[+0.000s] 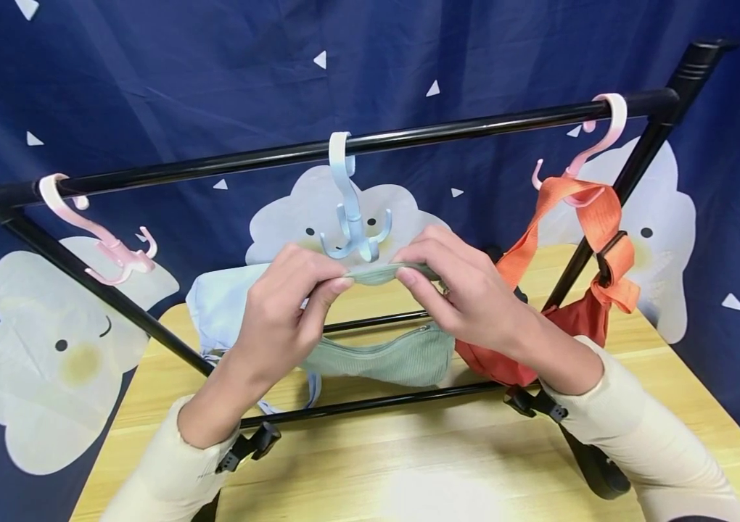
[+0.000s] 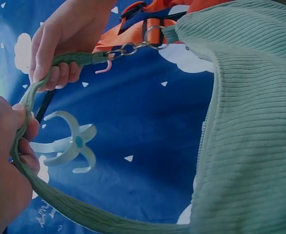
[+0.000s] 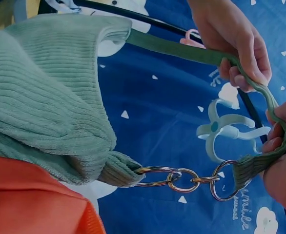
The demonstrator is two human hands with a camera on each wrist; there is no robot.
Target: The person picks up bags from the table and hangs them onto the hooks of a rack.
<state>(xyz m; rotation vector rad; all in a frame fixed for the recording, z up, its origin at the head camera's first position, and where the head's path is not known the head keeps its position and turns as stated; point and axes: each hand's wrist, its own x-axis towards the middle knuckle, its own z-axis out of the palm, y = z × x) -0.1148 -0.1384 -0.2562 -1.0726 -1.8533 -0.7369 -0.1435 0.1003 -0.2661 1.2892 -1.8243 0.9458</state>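
Note:
A green corduroy shoulder bag [image 1: 383,355] hangs by its strap [image 1: 376,275] from both hands. My left hand [image 1: 285,304] pinches the strap between thumb and fingers, and my right hand [image 1: 455,283] pinches it a short way to the right. Between the hands the strap runs sideways, just below and in front of the prongs of a light blue hook [image 1: 353,210] in the head view. Metal rings [image 3: 182,179] join one strap end to the bag body, as the right wrist view shows. The bag's top has a zipper.
The blue hook hangs on a black rail [image 1: 474,130], with pink hooks [image 1: 109,239] at either side. On the right one hangs a red bag [image 1: 579,319] by its orange strap [image 1: 540,217]. A light blue bag [image 1: 220,297] is behind my left hand, above the wooden table [image 1: 370,449].

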